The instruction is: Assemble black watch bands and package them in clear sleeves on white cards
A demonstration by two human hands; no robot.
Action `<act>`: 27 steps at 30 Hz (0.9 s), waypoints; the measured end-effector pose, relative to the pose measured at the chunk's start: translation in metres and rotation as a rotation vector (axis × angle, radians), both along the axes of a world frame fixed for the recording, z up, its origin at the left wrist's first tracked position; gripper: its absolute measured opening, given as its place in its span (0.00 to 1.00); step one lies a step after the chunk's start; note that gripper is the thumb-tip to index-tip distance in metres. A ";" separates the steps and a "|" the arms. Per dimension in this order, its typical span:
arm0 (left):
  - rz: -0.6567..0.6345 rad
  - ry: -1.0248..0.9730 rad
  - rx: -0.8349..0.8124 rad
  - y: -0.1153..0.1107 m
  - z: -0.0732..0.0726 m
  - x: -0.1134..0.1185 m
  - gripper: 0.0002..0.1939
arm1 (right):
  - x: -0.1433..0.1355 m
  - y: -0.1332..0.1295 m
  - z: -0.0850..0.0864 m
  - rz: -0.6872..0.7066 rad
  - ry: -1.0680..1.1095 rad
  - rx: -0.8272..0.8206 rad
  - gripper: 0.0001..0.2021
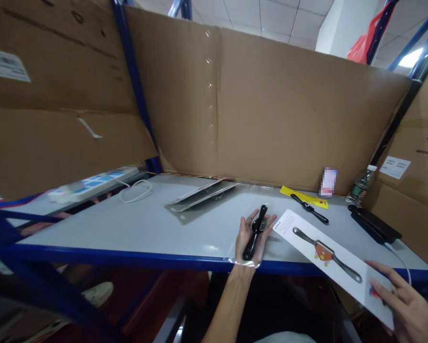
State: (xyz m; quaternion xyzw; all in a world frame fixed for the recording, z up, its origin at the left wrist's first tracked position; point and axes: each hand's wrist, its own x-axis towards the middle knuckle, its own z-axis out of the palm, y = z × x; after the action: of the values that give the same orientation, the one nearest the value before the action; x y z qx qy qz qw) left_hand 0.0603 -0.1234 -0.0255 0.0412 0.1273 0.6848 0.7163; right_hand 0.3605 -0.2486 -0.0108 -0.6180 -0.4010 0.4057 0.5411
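A black two-handled tool (256,233) in a clear plastic shell rests upon the upturned palm of my left hand (249,240), near the table's front edge. The fingers of that hand are spread beneath it. At the lower right, my right hand (405,300) pinches the near end of a long white card (337,259) between thumb and fingers. The card shows a printed picture of a similar tool with an orange middle. Its far end comes close to the fingertips of my left hand.
Behind the card, another black tool (310,208) lies by a yellow strip (300,196). Flat packages (199,195) lie mid-table. A power strip (96,183) is left; a bottle (361,186) and black device (373,225) are right. Cardboard (289,109) stands behind.
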 end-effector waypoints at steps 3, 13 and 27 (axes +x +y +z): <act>-0.041 -0.064 0.026 0.001 -0.004 -0.002 0.26 | -0.003 0.021 -0.004 -0.043 0.111 0.044 0.33; -0.111 0.068 0.015 -0.004 0.004 -0.005 0.27 | -0.003 0.081 0.000 0.028 -0.850 0.052 0.36; -0.343 0.166 0.097 -0.008 0.005 -0.009 0.30 | -0.137 0.145 0.040 0.596 -1.538 0.770 0.16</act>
State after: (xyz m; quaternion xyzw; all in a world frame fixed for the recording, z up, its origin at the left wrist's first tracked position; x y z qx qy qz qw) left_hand 0.0511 -0.1312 -0.0201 0.1530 0.1437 0.5523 0.8068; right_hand 0.2236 -0.1035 0.0291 -0.3656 -0.9022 -0.1575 0.1660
